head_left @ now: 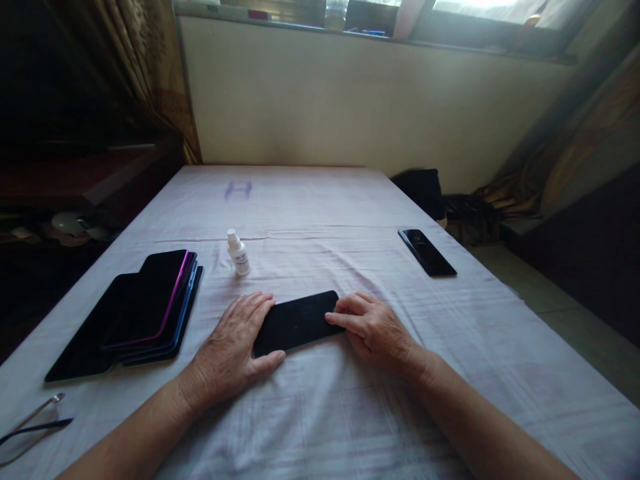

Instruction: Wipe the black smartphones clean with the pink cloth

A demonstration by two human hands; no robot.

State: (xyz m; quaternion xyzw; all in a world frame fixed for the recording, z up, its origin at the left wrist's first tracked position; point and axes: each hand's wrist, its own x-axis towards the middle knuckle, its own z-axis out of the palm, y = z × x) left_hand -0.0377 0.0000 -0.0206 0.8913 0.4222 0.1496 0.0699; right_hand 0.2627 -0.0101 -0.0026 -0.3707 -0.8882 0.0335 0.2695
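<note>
A black smartphone (297,321) lies flat on the cloth in front of me, slightly slanted, its dark face up. My left hand (245,330) grips its left end, with fingers along the far edge and the thumb at the near edge. At the right end, my right hand (373,327) is closed, its index fingertip resting on the dark surface. Whether anything is pinched under those curled fingers is hidden. Beyond the left hand stands a small white bottle (240,257) with a white cap.
On the left lies a stack of dark phones (155,300) partly over a black tablet-like device (85,340). Eyeglasses (33,430) sit at the lower left. Another black phone (427,253) is near the right edge of the cloth-covered table (310,213). A wall (300,100) rises behind.
</note>
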